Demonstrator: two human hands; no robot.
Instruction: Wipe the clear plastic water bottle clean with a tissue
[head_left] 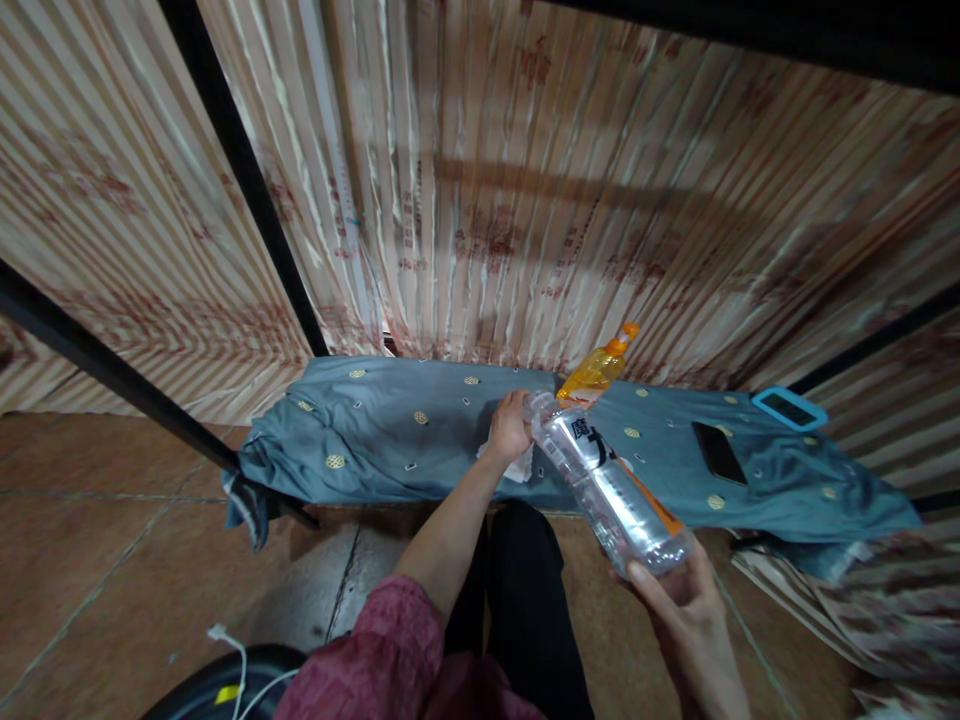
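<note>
My right hand (686,600) cups the clear bottle's (607,480) base, tilting its neck toward my left hand (510,428), fingers curled around the cap end above the blue cloth's (405,440) front edge.

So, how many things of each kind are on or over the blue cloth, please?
Bottles: 2, a clear bottle held in the right hand and an orange bottle
Phones: 1, a black phone
Blue cases: 1, blue case
White tissues: 1, tissue under the left hand
Total: 5

I see a clear, glossy plastic bottle (609,487) in my right hand (686,600), a translucent orange plastic bottle (596,371), a matt blue-grey cloth sheet (420,440), a satiny striped curtain (525,200), and smooth brown floor tiles (112,560).
</note>
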